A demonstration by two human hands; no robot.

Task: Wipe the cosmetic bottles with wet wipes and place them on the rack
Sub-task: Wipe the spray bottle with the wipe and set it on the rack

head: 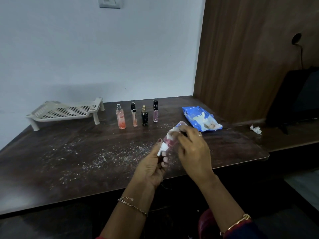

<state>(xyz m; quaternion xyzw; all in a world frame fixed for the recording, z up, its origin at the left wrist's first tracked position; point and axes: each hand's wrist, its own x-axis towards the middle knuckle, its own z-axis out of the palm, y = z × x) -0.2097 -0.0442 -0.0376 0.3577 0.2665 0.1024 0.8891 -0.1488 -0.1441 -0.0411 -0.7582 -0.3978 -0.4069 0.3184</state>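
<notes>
My left hand (151, 167) grips the white cap end of a pink cosmetic bottle (170, 141), held tilted above the dark wooden table (69, 161). My right hand (193, 149) presses a white wet wipe (173, 131) around the bottle's upper part. Several small bottles stand in a row behind: an orange spray bottle (120, 116), a slim peach tube with a black cap (134, 114), a black bottle with a gold cap (144, 116) and a lilac tube with a black cap (155, 111). The beige perforated rack (67, 112) stands empty at the back left.
A blue wet wipes pack (201, 118) lies open at the back right. A crumpled used wipe (255, 129) sits further right near a dark screen (296, 97). White crumbs speckle the tabletop. A wooden panel (250, 49) rises at the right.
</notes>
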